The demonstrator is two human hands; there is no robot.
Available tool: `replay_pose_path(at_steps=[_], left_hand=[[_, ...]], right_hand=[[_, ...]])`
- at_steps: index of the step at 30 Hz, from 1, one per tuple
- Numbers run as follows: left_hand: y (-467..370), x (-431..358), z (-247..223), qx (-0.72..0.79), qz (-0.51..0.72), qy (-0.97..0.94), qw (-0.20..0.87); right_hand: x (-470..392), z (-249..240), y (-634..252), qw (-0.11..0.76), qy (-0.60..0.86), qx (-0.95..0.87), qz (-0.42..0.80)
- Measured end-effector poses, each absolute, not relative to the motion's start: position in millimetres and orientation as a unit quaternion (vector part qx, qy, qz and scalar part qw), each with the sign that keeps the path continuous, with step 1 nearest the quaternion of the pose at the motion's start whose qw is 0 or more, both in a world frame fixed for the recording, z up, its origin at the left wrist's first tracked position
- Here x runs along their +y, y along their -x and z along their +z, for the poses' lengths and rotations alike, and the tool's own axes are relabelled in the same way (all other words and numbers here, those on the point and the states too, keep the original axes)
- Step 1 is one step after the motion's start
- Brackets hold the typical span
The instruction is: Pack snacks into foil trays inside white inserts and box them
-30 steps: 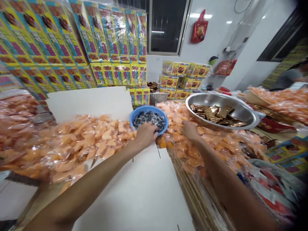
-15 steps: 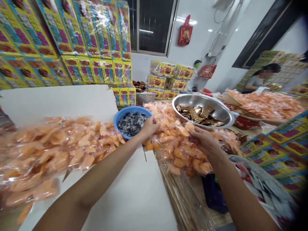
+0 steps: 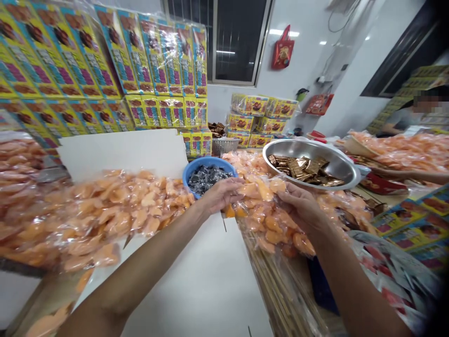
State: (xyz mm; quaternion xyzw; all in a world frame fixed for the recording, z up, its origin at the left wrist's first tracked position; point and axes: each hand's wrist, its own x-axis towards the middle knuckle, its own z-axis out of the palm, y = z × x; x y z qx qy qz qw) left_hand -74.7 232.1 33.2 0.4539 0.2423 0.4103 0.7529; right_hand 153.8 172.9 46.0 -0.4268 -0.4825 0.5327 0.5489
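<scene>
My left hand [image 3: 224,193] is just in front of a blue basin [image 3: 185,175] of dark wrapped pieces [image 3: 208,178]. Its fingers are apart and reach toward the left side of a clear packet with orange pieces [image 3: 264,189]. On the packet's right side, my right hand [image 3: 300,201] pinches the clear wrap between thumb and fingers. Beneath both hands lies a heap of similar orange packets [image 3: 277,229]. A white cardboard sheet or open box [image 3: 196,276] is under my left forearm, with more orange packets [image 3: 119,206] piled to its left.
Behind my right hand is a steel bowl [image 3: 345,166] with brown-gold wrapped packets [image 3: 305,166]. Yellow printed boxes [image 3: 157,56] are stacked at the back left. More boxes [image 3: 417,229] and silvery-red packets [image 3: 382,267] are at right. A co-worker [image 3: 403,119] is at far right.
The view has turned left, so the scene sits further right. My left hand's fingers have spread from a closer pinch. The orange packet by my right hand now lies more between both hands.
</scene>
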Motion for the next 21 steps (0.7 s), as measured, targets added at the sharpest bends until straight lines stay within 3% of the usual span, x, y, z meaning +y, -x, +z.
replay_pose_path(at_steps=[3,5,7,9,11,13,17,21], left_hand=[[66,225,34,0.291,0.418,-0.518,0.687],[75,222,39,0.365,0.455,-0.54,0.607],[101,220,50,0.408,0.51,-0.553,0.517],[139,218,64,0.42,0.567,-0.564,0.428],[177,218,76,0.43,0.617,-0.551,0.362],[200,219,81,0.433,0.636,-0.503,0.393],[194,217,70,0.428,0.569,-0.413,0.568],[178,218,49,0.392,0.553,-0.358,0.642]], right_hand=[[179,41,-137,0.487,0.446,-0.539,0.522],[183,39,-147,0.457,0.5,-0.579,0.453],[185,42,-171,0.383,0.623,-0.619,0.287],[185,45,-196,0.224,0.74,-0.63,0.072],[186,44,-206,0.095,0.77,-0.628,-0.059],[195,37,-195,0.068,0.748,-0.656,-0.068],[236,9,-139,0.066,0.73,-0.68,-0.008],[266,0,-114,0.07,0.745,-0.663,0.006]])
